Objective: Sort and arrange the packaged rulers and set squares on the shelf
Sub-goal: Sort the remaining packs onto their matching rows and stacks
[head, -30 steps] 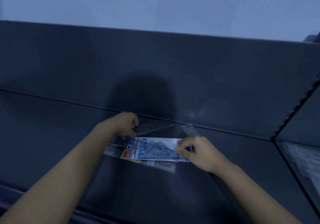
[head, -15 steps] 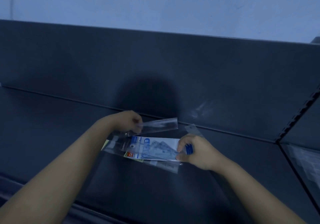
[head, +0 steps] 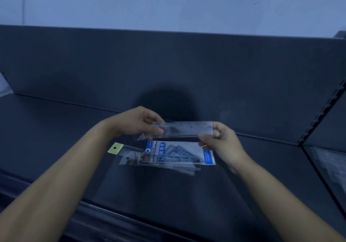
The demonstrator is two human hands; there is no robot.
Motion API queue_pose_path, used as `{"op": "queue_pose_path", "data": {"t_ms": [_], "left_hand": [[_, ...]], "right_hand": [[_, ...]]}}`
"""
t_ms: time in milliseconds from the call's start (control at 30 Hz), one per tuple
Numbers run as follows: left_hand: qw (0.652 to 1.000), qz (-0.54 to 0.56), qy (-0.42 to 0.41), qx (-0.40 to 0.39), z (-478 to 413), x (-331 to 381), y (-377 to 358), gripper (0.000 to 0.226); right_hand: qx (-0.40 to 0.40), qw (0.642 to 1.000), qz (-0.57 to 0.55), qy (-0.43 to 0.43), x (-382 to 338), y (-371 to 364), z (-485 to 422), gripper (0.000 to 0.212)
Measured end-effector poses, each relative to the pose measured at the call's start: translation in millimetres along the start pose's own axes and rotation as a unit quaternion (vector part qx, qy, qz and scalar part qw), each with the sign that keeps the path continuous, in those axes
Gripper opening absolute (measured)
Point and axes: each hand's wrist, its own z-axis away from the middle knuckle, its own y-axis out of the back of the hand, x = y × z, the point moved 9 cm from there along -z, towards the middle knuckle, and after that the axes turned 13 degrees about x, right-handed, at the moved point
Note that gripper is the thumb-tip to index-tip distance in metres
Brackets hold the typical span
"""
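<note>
Head view is showing a person's two bare hands holding one ruler pack (head: 187, 129) in the air above a dark shelf (head: 56, 138). The left hand (head: 137, 123) is pinching the pack's left end, with the thumb lying along the lower edge and the fingers curling over the top, so its grip is closing narrowly on the clear sleeve. The right hand (head: 221, 142) is taking the right end, and its fingertips (head: 203, 136) are pinching the lower right corner. The pack is stretching roughly level between the two grips, its long edge running left to right, with most of its length showing bare between the hands. A loose clear flap (head: 139, 136) is hanging out below the left thumb.

Just below the held pack, a blue-and-white set square pack (head: 179, 152) is lying flat on the shelf. Its right end is passing beneath the right hand's fingers; whether they are touching it cannot be told. It is sitting on top of a small, untidy pile of clear packs (head: 168, 166) that are fanning out beneath it. A yellow tab (head: 116, 148) with a punched hole is sticking out at the pile's left side.

Behind the shelf a dark back panel (head: 168, 63) is rising to a pale wall (head: 168, 2). At the right a slotted upright (head: 322, 114) is dividing this shelf from a neighbouring shelf (head: 329, 163), where blurred clear packaging is lying.
</note>
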Motion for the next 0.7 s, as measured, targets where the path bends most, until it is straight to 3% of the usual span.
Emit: {"op": "queue_pose_path", "data": {"t_ms": [200,333,433,567,700], "left_hand": [[0.999,0.038,0.002,0.03,-6,-4,-6,0.015],[0.996,0.08,-0.029,0.037,-17,12,-29,0.019],[0.993,0.109,-0.045,-0.01,-27,31,-70,0.01],[0.987,0.105,-0.09,-0.081,-32,64,-126,0.005],[0.984,0.074,-0.12,-0.113,-31,102,-180,0.009]], "right_hand": [[0.046,0.991,-0.117,-0.047,0,28,7,0.002],[0.103,0.989,-0.104,-0.036,5,75,19,0.015],[0.165,0.982,-0.092,-0.01,5,117,37,0.005],[0.226,0.974,-0.012,0.027,1,172,64,0.022],[0.256,0.966,0.032,0.03,6,225,96,0.019]]}}
